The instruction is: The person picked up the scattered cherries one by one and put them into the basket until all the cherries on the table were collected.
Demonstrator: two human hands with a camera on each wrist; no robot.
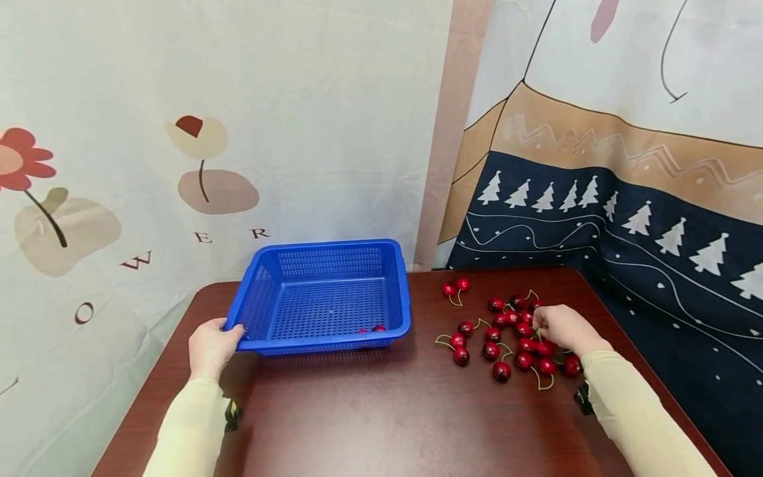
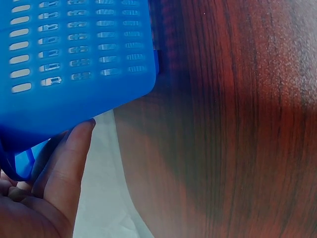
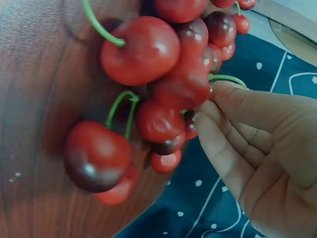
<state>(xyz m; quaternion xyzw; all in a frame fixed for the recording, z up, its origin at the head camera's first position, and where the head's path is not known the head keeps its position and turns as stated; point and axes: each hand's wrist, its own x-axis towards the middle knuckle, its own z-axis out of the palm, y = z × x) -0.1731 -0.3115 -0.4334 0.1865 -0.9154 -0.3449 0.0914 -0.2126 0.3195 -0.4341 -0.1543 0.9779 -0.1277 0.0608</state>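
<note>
My left hand [image 1: 213, 346] grips the near left corner of a blue plastic basket [image 1: 335, 342], thumb over the rim. In the left wrist view, the thumb lies along the slotted wall of the basket [image 2: 74, 106], and the other fingers are partly hidden behind it. A couple of red cherries [image 1: 379, 327] lie inside by the near wall. On the right, my right hand [image 1: 566, 328] reaches into a pile of cherries [image 1: 526, 344] with green stems. In the right wrist view, its thumb and fingertips pinch a cherry by its green stem [image 3: 229, 78], among the crowded cherries [image 3: 181, 89].
Dark red wooden table [image 1: 357, 411] under everything. A pair of cherries [image 1: 462, 285] lies apart at the back, and another few [image 1: 457, 340] sit left of the pile. A pale printed curtain [image 1: 334, 132] and a navy one with white trees [image 1: 626, 265] hang behind.
</note>
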